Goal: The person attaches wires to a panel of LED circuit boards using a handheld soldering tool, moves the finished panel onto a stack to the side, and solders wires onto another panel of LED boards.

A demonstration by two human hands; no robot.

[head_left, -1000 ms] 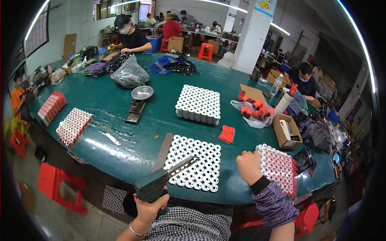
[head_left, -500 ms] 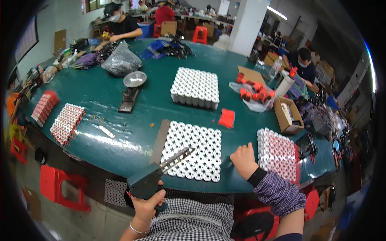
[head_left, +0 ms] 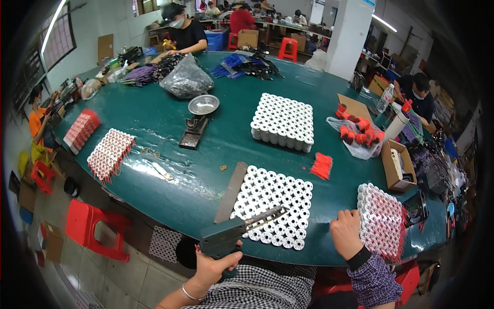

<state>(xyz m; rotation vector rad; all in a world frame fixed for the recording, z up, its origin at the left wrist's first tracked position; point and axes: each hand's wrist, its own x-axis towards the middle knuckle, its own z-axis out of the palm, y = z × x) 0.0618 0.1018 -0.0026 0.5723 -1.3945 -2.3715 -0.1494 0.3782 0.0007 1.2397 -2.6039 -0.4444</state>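
My left hand (head_left: pixel 216 267) is closed around the grip of a dark green pistol-shaped tool (head_left: pixel 218 238) with a long slotted metal nose. The nose's tip hangs over a square block of white round spools with dark centre holes (head_left: pixel 280 190), lying before me on the table. I cannot tell whether the tip touches them. My right hand (head_left: pixel 346 233) is curled at the table's near edge, right of that block. Beside its knuckles stands another block of white spools with red strands (head_left: pixel 382 219). What the curled fingers hold, if anything, is hidden.
On the green table (head_left: pixel 195 190) stand a taller spool block (head_left: pixel 283 122), a bundle of red strands (head_left: pixel 321 166), a metal bowl (head_left: pixel 204 104), a grey plastic bag (head_left: pixel 186 77) and a carton (head_left: pixel 399 167). A dark strip (head_left: pixel 230 193) flanks the near block. Co-workers sit at the far edges.
The whole view has shifted, so the table sits further right and lower. The tool's nose has moved slightly right over the near block. My right hand stays curled beside the red-stranded block.
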